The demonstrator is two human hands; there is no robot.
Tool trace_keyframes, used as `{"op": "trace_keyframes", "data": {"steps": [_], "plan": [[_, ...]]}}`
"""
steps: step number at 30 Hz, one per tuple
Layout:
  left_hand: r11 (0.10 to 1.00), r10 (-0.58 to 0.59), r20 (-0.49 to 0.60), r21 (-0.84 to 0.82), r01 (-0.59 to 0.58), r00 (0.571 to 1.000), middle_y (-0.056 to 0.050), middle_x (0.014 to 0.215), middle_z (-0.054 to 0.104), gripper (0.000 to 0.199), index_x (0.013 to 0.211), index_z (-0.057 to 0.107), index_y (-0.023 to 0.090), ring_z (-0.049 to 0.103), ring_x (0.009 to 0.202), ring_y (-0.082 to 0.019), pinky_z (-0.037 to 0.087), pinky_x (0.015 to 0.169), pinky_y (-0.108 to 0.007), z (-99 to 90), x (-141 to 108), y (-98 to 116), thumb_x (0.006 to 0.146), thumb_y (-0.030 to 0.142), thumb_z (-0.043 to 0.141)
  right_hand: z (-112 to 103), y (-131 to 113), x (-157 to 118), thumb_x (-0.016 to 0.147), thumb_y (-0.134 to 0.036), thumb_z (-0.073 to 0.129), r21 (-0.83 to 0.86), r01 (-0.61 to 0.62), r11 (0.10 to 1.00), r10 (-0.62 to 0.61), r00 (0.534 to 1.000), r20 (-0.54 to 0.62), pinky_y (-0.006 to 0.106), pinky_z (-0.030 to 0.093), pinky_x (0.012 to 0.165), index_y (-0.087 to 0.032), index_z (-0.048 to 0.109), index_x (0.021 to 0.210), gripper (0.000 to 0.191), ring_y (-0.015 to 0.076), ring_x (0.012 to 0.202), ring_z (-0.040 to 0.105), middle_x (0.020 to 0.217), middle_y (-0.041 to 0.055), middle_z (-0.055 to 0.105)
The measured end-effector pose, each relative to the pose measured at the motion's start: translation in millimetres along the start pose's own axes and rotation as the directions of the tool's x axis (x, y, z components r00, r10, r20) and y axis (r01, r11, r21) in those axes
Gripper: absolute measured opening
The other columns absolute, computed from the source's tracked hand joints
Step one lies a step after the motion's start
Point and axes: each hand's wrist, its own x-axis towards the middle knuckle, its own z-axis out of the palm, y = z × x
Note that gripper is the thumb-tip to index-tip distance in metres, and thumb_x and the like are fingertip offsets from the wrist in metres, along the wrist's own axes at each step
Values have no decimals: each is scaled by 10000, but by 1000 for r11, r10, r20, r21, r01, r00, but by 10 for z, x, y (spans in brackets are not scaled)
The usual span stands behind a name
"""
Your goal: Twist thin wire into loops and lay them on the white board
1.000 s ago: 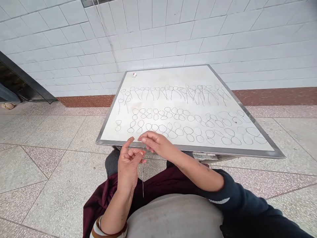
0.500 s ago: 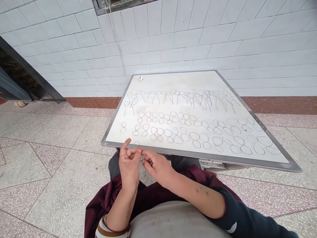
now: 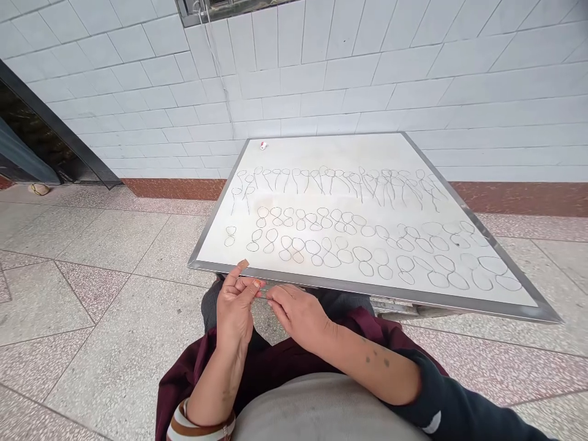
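Observation:
Over the near edge of a white board [image 3: 294, 153], my two hands meet at the fingertips. My left hand [image 3: 236, 306] pinches a thin wire between thumb and forefinger, with a tan wrap on one raised fingertip. My right hand [image 3: 298, 312] is closed in a pinch just to the right, on the same wire; most of it is hidden by the fingers. On the board lie rows of thin dark wires bent into figure-eights [image 3: 230, 236], spreading toward the right. Behind them are several wire loops with long tails [image 3: 294, 177].
A small red and white object [image 3: 263, 146] sits at the board's far left corner. The board has a grey metal frame [image 3: 367, 291]. Behind it rises a white tiled wall [image 3: 321, 86] with a hanging cord [image 3: 223, 86]. Speckled tile floor [image 3: 114, 331] surrounds it.
My hands have drawn slightly apart, the left one tilting and shifting left, the right one a little to the right. The wire loop that showed above my fingers is no longer visible there.

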Motion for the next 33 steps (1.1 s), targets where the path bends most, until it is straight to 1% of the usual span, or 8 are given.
{"op": "trace_keyframes", "data": {"steps": [7,10,16,23,28,30,32,33], "plan": [[993,84,-69,-81,-89,994,40,652,629,549,1195,576,153,603,679,-79,435,639,-181,17,16,-5,675,112,748,-5,-6,-11,939,-183,386,-28,-20,999,20,1000,-10,286,422,647,-186,528,875,155,172,726,550,769,29,593],[988,117,-98,-91,-126,988,37,673,631,538,1180,593,158,605,690,-78,438,645,-176,-22,41,23,669,118,755,-4,-29,-59,941,-185,372,-26,-27,999,28,999,23,286,399,615,-189,518,852,170,170,684,539,743,27,585],[986,104,-146,-115,-121,984,35,669,612,564,1164,608,160,605,698,-85,439,621,-169,-110,43,90,630,121,783,-31,-60,-146,939,-176,352,53,-38,998,35,997,68,289,386,625,-198,489,842,170,172,681,542,745,29,582],[982,155,-141,-84,-168,978,22,706,611,547,1209,587,171,588,741,-85,450,657,-172,-149,-17,111,689,150,756,33,-134,-218,932,-171,331,54,-82,995,76,992,105,283,350,557,-201,477,851,170,161,582,520,677,18,570],[980,188,-168,-33,-196,968,22,710,618,600,1266,537,166,578,730,-83,441,655,-175,-193,-25,177,704,166,747,7,-37,-355,935,-206,344,147,-125,981,97,978,187,285,370,580,-203,505,847,184,158,582,527,649,4,568],[977,214,-145,16,-214,966,32,695,614,631,1298,504,176,577,720,-85,438,670,-187,-175,-57,223,713,173,740,-100,-6,-314,942,-238,344,219,-160,963,127,980,155,289,391,627,-202,529,839,215,156,631,532,680,8,573],[978,202,-52,69,-199,978,37,689,617,648,1322,476,181,572,694,-87,435,675,-203,-129,-107,259,725,183,728,-240,-7,-182,945,-292,368,364,-214,907,202,977,70,286,408,676,-202,568,878,230,152,709,533,762,18,586],[979,179,12,96,-179,984,37,690,622,665,1339,454,183,569,682,-88,433,679,-212,-99,-134,272,731,187,723,-309,-12,-92,934,-334,413,457,-253,853,253,965,63,273,408,666,-204,592,908,223,143,708,522,785,17,584]]}}
